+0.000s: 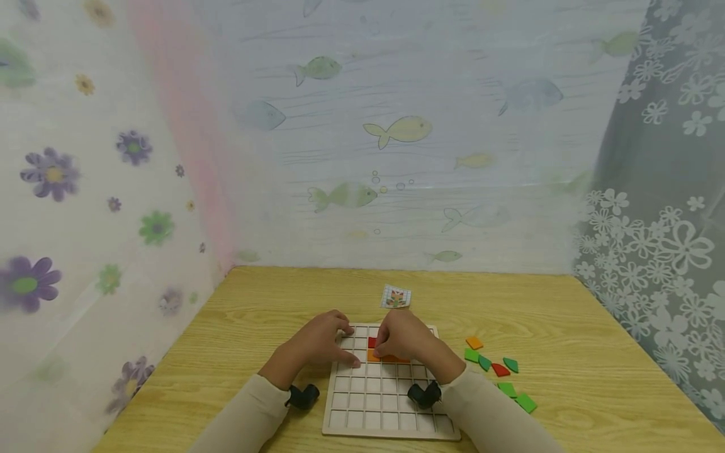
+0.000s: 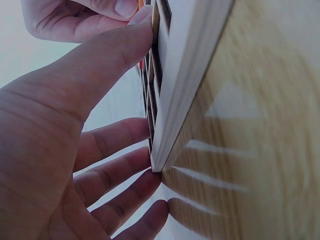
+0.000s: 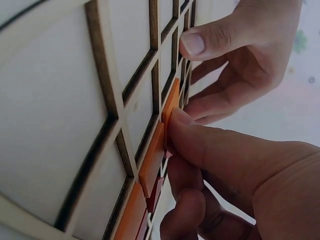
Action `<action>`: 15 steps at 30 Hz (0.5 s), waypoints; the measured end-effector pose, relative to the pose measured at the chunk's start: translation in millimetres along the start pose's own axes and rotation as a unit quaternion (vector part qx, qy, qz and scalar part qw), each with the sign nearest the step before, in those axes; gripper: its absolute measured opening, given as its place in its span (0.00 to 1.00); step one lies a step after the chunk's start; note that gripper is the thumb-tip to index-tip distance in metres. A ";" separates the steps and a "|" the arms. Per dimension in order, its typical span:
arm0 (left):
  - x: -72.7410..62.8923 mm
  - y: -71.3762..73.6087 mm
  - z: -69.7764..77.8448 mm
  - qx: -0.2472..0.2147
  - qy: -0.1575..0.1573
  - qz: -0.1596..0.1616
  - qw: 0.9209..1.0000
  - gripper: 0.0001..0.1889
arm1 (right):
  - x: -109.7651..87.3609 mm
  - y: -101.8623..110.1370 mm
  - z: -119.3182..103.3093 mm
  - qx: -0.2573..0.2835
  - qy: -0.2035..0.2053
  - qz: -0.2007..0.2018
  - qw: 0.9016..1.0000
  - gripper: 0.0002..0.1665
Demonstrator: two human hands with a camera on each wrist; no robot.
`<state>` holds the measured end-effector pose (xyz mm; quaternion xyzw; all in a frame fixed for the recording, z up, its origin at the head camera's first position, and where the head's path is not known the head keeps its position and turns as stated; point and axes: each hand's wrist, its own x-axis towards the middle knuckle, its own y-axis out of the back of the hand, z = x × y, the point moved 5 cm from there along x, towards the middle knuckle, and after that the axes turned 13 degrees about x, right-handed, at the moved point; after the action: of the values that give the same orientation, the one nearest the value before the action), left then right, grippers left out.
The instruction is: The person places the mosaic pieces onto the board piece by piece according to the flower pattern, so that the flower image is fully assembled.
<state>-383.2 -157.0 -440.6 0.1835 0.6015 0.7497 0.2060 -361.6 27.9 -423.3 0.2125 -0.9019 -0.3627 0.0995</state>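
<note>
1. We are pinching an orange tile [image 3: 172,97] between the thumb and fingers of our right hand [image 1: 404,338], at the left end of a row of other orange tiles [image 3: 152,159].
2. We are resting our left hand [image 1: 320,340] at the left edge of the gridded board [image 1: 391,434], fingers spread and gripping nothing, thumb touching the grid.
3. For a neat fit, we are probably needing to square the tile with its cell's ridges, then press it flat; we are not seeing clearly whether it is fully seated.
4. We are risking a nudge to the neighbouring orange tiles or the red tile [image 1: 371,342] just beyond, so a steadying left thumb should help.
5. We are working toward the near edge of the wood-grain surface [image 1: 272,296], the board lying roughly midway between its left and right edges.
6. We are seeing loose green, red and orange pieces [image 1: 525,402] between the board and the surface's right edge, and a patterned card [image 1: 396,297] toward the far edge.
7. We are facing a fish-patterned hanging [image 1: 340,195], with flowered drapes [image 1: 53,175] at both sides.
</note>
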 end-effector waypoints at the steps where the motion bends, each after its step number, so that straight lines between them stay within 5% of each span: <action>1: -2.7 -1.0 2.8 0.000 0.003 0.000 1.000 0.38 | -3.4 -0.5 -0.4 -0.002 0.003 -0.001 1.000 0.11; 15: -40.2 -13.8 45.3 -0.003 0.045 0.006 0.999 0.39 | -54.4 0.0 -1.3 -0.005 0.031 -0.013 0.999 0.08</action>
<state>-324.3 -138.2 -445.8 0.1531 0.6069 0.7601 0.1746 -312.7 51.9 -423.7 0.2346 -0.8939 -0.3615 0.1233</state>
